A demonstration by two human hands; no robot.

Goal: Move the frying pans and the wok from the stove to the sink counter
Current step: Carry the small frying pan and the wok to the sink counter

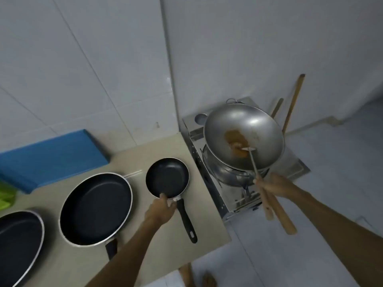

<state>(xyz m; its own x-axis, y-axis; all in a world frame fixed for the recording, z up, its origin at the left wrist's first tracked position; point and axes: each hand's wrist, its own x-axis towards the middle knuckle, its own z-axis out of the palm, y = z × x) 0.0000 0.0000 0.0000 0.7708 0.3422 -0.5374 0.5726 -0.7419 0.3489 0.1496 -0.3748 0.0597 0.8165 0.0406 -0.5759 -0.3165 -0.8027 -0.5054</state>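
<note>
Your left hand [160,211] is curled around the near rim of the small frying pan [167,177], thumb over the edge, right where its black handle [186,219] joins; that pan sits flat on the desk [207,220], its handle running back toward you just right of your wrist. Left of that hand stands the large frying pan [96,208], flat on the desk and apart from the small one; further left again a third frying pan [19,245] is cut off by the frame edge. Beyond the pans, away from your left hand, a blue board [51,156] lies against the tiled wall [83,69]; something green [6,197] shows at the far left edge, too cropped to name.

Your right hand [271,186] is closed around wooden handles [277,212]; a thin spatula [251,156] runs from that grip up into the wok [244,137], its tip touching a patch of brown residue [236,139] in the bowl. The wok is tilted toward you above the steel stove [234,195], just ahead of your right hand; whether it rests on the support beneath it, you cannot tell. A second metal vessel [223,172] sits below the wok. Beyond the wok, two wooden sticks [293,102] lean against the wall.
</note>
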